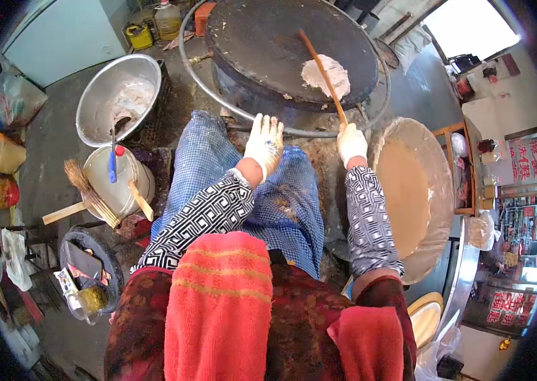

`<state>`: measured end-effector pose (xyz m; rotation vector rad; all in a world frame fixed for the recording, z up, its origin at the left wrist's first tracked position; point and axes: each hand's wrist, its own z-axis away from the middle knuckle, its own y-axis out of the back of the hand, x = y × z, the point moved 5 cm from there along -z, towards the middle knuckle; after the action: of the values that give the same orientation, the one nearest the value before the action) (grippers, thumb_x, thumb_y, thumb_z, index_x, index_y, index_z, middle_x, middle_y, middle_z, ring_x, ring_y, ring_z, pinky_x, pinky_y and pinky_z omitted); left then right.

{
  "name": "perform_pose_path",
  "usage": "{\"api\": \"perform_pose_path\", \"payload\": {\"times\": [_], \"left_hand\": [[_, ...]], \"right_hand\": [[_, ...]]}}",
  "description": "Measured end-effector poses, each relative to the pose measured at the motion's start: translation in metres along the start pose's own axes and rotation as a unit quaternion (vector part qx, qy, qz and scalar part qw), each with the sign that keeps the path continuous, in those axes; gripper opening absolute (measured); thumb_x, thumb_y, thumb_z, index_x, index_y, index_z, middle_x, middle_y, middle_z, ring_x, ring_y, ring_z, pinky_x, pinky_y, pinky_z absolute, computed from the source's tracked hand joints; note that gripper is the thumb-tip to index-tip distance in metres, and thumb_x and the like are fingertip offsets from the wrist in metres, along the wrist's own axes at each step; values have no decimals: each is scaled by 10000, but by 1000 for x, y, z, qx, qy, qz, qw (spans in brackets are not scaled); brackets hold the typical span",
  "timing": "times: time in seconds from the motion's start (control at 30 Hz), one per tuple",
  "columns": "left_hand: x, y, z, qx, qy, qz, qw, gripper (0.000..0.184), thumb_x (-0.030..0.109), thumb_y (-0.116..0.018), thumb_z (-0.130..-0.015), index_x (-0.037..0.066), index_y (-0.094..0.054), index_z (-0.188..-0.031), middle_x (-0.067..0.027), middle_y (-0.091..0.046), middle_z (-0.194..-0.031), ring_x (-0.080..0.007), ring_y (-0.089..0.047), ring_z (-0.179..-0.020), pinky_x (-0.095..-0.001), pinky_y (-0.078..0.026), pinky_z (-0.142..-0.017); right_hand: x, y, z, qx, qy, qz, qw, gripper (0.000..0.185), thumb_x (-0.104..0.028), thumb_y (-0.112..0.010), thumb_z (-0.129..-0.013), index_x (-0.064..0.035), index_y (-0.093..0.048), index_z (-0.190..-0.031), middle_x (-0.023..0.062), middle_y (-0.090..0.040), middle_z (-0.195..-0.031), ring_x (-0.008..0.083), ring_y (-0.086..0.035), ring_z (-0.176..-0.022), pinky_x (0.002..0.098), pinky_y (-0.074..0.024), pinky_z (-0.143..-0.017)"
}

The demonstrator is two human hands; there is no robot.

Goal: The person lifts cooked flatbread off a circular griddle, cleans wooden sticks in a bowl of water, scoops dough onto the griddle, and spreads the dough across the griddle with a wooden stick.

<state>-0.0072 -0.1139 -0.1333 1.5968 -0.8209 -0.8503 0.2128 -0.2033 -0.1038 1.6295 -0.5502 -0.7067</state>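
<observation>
My right hand (351, 145), in a white glove, is closed round the lower end of a long wooden stick (321, 71). The stick reaches up across a pale lump of dough (334, 79) near the front right of a round dark griddle (268, 38). My left hand (265, 145), also gloved, is empty, with its fingers stretched out and pointing towards the metal ring (230, 109) round the griddle. It is over my knees, beside the blue checked cloth (205, 159).
Left of my legs are a metal bowl (84, 105) with pale dough and a white bucket (145, 184) with a brush (81, 181) and tools across it. On the right stands a wide plastic-lined basin (402, 190) of tan batter. A black tub (113, 267) sits lower left.
</observation>
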Motion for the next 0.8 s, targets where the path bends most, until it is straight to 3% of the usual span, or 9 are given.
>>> {"api": "perform_pose_path", "payload": {"times": [0.17,0.27,0.37,0.43,0.47,0.57,0.7,0.73,0.8], "left_hand": [[3,11,-2,-57,1,-51,997,563,248,-397,-944,-19,-354,-1438,-187,-380,-1487,-346,-322,-1399,-535,-68,-1177],[4,16,1,-74,2,-62,995,527,164,-344,-956,-16,-334,-1451,-182,-367,-1497,-341,-311,-1407,-565,-55,-1170],[3,19,-1,-97,-2,-67,993,523,155,-342,-953,-18,-343,-1447,-183,-382,-1487,-341,-315,-1405,-573,-53,-1168],[1,18,-4,-98,8,-45,994,518,149,-345,-950,-20,-355,-1440,-182,-399,-1475,-339,-331,-1396,-576,-54,-1166],[0,20,-4,-76,13,-57,995,512,149,-349,-949,-22,-368,-1432,-182,-409,-1468,-341,-341,-1389,-578,-53,-1166],[-1,19,2,-54,0,-62,997,499,149,-359,-944,-30,-401,-1409,-189,-436,-1444,-352,-367,-1369,-585,-54,-1163],[-7,17,-3,-56,6,-35,998,506,178,-374,-942,-32,-411,-1400,-192,-442,-1438,-350,-369,-1370,-588,-55,-1161],[-7,16,-2,-65,19,-25,997,508,180,-377,-941,-30,-410,-1402,-191,-442,-1439,-345,-369,-1371,-588,-54,-1161],[-7,16,1,-56,16,-43,997,501,169,-369,-942,-21,-414,-1403,-181,-439,-1446,-330,-367,-1375,-592,-46,-1159]], "right_hand": [[-30,1,11,-29,87,43,995,406,-396,-384,-990,-28,-556,-980,258,-658,-844,425,-647,-843,510,-499,-782],[8,3,-6,6,-15,28,999,386,-380,-398,-990,-30,-554,-944,256,-658,-851,428,-646,-839,516,-500,-764],[0,3,-12,18,10,36,999,395,-386,-406,-989,-20,-548,-952,266,-654,-859,442,-635,-845,521,-495,-768],[-29,22,14,-50,43,23,998,404,-388,-406,-990,-15,-555,-946,276,-650,-861,455,-630,-836,519,-495,-772],[2,-27,2,4,87,56,995,397,-389,-410,-989,-21,-551,-947,284,-645,-841,462,-631,-809,525,-497,-756],[31,-4,-15,38,-3,35,999,394,-396,-407,-989,-25,-535,-962,291,-640,-824,469,-629,-787,534,-495,-740],[-7,19,-4,6,34,37,999,388,-393,-410,-989,-30,-541,-953,270,-648,-803,447,-638,-774,522,-506,-728],[-1,0,-3,34,90,75,993,324,-349,-457,-975,-63,-569,-870,226,-657,-759,444,-634,-745,524,-499,-708],[53,-27,-21,50,63,63,995,307,-334,-465,-972,-69,-574,-862,220,-658,-757,440,-634,-743,518,-501,-701]]}}
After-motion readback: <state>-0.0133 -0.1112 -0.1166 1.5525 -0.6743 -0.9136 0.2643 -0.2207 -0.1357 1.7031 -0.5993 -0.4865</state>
